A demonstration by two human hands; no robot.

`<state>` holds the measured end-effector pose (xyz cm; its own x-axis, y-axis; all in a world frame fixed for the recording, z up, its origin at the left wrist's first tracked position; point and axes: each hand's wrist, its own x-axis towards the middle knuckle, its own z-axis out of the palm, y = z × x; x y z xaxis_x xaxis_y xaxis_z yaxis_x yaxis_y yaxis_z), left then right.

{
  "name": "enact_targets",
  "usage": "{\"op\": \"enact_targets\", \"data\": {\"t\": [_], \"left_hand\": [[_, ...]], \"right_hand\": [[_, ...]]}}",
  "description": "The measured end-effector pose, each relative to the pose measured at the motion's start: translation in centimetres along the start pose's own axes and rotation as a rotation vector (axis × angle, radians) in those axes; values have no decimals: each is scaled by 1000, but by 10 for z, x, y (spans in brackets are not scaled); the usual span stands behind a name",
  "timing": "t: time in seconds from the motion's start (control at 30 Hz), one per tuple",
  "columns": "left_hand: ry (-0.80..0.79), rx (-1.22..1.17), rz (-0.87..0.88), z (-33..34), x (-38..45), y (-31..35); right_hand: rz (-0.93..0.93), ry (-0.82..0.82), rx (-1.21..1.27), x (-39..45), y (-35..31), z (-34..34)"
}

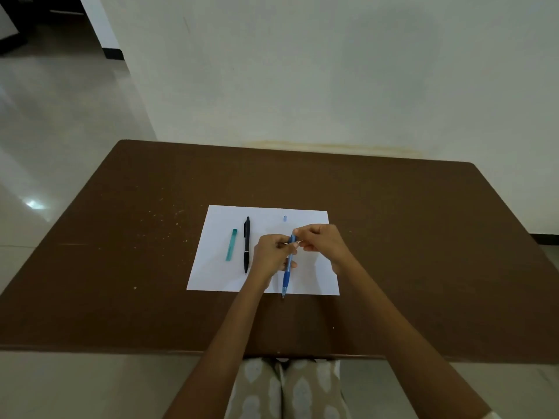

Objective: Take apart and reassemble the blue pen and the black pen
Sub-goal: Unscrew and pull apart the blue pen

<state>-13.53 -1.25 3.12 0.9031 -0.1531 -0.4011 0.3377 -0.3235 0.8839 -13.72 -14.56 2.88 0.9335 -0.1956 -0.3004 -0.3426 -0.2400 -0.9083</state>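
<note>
- Paper [217, 267], a single white sheet, is laid flat on the brown table [423, 237], close to the near edge.
- Held above the right half of the sheet is the blue pen [288, 269], pointing roughly towards the person, with its tip reaching just past the sheet's near edge.
- The pen's barrel is gripped by the left hand [270, 252], whose fingers are curled around the middle part.
- The upper end of the pen is pinched by the right hand [320, 241] between thumb and fingertips; what exactly is pinched there cannot be told.
- The black pen [246, 244] is seen lying whole on the left half of the sheet, lengthwise, just left of the left hand and not touched by it.
- A teal, see-through pen piece [231, 245] is placed just left of the black pen, parallel to it.
- A small pale blue part [285, 218] is set near the sheet's far edge, beyond the hands.
- Patterned trousers [287, 388] are visible under the table's near edge.
</note>
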Motion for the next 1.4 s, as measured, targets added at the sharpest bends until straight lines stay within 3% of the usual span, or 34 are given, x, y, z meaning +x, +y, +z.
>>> {"op": "enact_targets", "data": {"t": [0.17,0.3,0.37,0.5,0.67,0.77,0.9,1.17,1.4], "left_hand": [[-13,4,6,4,3,2],[-32,-30,-21,10,3,-2],[-16,-63,-38,12,4,-8],[44,-141,-63,10,7,-11],[23,-194,-80,4,8,-8],[41,-223,-61,4,6,-8],[25,-245,-21,7,-4,-10],[68,-69,35,15,-38,0],[85,-55,81,10,-61,4]], "right_hand": [[100,-7,36,10,-7,-2],[133,108,162,24,-6,-11],[76,161,-20,37,-1,-16],[-144,229,-632,56,5,-19],[-241,166,-855,68,-1,-10],[-222,191,-753,62,1,-14],[-167,334,-370,21,8,-23],[-2,99,260,-67,8,10],[50,132,230,-66,-7,11]]}}
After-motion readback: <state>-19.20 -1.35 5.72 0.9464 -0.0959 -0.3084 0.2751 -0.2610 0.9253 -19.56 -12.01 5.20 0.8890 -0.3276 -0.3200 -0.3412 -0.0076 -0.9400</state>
